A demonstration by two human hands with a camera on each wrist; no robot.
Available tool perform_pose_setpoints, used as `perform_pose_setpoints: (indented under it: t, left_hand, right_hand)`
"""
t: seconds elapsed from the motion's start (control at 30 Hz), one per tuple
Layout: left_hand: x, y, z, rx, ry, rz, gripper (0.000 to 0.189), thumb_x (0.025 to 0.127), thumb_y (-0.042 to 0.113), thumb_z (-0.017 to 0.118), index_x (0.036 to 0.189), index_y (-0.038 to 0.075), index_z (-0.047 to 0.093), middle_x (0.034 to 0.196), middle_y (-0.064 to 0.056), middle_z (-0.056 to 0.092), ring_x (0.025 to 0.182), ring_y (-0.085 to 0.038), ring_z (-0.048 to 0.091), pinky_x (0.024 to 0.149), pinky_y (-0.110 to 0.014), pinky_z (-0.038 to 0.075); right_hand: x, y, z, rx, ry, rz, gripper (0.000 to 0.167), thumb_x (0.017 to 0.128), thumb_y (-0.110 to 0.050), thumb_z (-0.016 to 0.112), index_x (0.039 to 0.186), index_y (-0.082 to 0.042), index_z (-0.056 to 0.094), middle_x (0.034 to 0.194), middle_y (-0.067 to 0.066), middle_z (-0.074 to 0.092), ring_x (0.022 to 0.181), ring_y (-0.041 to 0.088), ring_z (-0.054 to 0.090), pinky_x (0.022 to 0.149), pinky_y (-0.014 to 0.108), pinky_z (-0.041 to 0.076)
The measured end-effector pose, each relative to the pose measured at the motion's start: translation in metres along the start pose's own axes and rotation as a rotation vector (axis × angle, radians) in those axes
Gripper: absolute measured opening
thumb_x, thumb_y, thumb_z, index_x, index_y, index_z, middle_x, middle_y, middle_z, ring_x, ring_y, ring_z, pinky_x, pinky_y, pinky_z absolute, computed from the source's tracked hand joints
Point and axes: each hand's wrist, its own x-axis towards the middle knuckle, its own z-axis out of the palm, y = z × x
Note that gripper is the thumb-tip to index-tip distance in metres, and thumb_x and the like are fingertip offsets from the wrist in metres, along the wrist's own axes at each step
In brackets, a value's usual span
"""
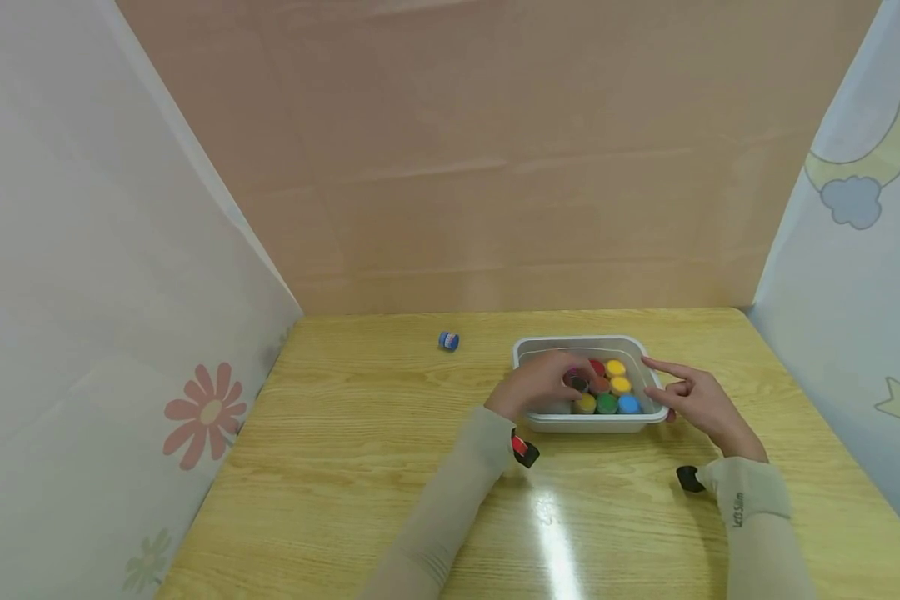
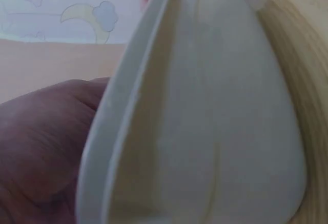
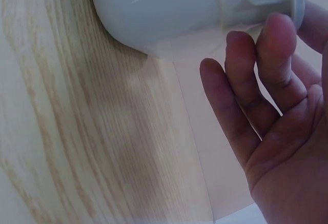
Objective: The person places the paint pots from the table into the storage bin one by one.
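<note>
A white plastic tub (image 1: pixel 585 423) stands on the table, holding several small paint jars with yellow (image 1: pixel 621 385), red, green (image 1: pixel 607 404) and blue lids. My left hand (image 1: pixel 536 383) reaches over its near left side, thumb and fingers around a dark-lidded paint jar (image 1: pixel 579 384) among the others. In the left wrist view the tub wall (image 2: pixel 241 101) hides the fingers. My right hand (image 1: pixel 701 402) holds the tub's right rim, its thumb and index finger at the edge. From the right wrist, other fingers (image 3: pixel 277 39) curl under the rim.
A blue paint jar (image 1: pixel 448 340) with a white label lies on its side on the wooden table (image 1: pixel 360 433), left of the tub and toward the back. A brown paper wall (image 1: pixel 495 167) rises behind, and patterned white walls (image 1: pixel 855 317) stand at both sides.
</note>
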Motion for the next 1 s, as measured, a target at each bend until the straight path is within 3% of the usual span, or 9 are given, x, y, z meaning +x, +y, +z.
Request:
perform_pose_setpoints:
  t: [0.2,0.4,0.6,0.8,1.0]
  left_hand:
    - [-0.012,-0.017,-0.019,-0.005,0.132,-0.042,0.027,0.099,0.02,0.072,0.126,0.016,0.071,0.117,0.002,0.073,0.095,-0.003,0.06,0.08,-0.012,0.049]
    - [-0.027,-0.036,-0.034,-0.027,0.328,-0.131,0.029,0.101,0.022,0.07,0.13,0.02,0.069,0.125,0.006,0.07,0.11,-0.011,0.064,0.097,-0.024,0.052]
    - [-0.042,-0.067,-0.047,0.006,0.519,-0.21,0.035,0.101,0.022,0.07,0.136,0.019,0.066,0.137,0.001,0.066,0.126,-0.02,0.06,0.107,-0.04,0.05]
    - [-0.058,-0.102,-0.049,0.022,0.623,-0.316,0.04,0.098,0.016,0.073,0.137,0.015,0.066,0.142,-0.003,0.064,0.136,-0.026,0.054,0.115,-0.047,0.044]
    - [-0.074,-0.124,-0.045,0.011,0.683,-0.422,0.041,0.093,0.012,0.078,0.134,0.013,0.068,0.141,-0.006,0.064,0.13,-0.034,0.056,0.112,-0.055,0.044]
  right_hand:
    - [0.0,0.002,-0.001,0.001,-0.002,-0.002,0.064,0.102,-0.026,0.069,0.155,-0.002,0.044,0.056,0.013,0.058,0.055,0.032,0.059,0.051,0.036,0.039]
    - [0.001,-0.001,-0.001,-0.001,0.001,-0.007,0.063,0.101,-0.025,0.069,0.155,-0.002,0.045,0.055,0.014,0.057,0.054,0.032,0.059,0.046,0.035,0.035]
    - [0.002,0.0,-0.001,-0.006,0.0,-0.005,0.064,0.102,-0.027,0.069,0.155,-0.001,0.044,0.056,0.014,0.058,0.055,0.033,0.06,0.049,0.037,0.04]
    - [-0.001,0.0,-0.001,0.003,-0.001,-0.003,0.064,0.101,-0.027,0.069,0.155,-0.001,0.045,0.055,0.014,0.057,0.054,0.032,0.059,0.047,0.035,0.038]
    - [-0.001,-0.001,-0.002,0.002,-0.008,-0.002,0.064,0.101,-0.027,0.069,0.155,-0.003,0.044,0.055,0.016,0.055,0.054,0.033,0.059,0.047,0.035,0.039]
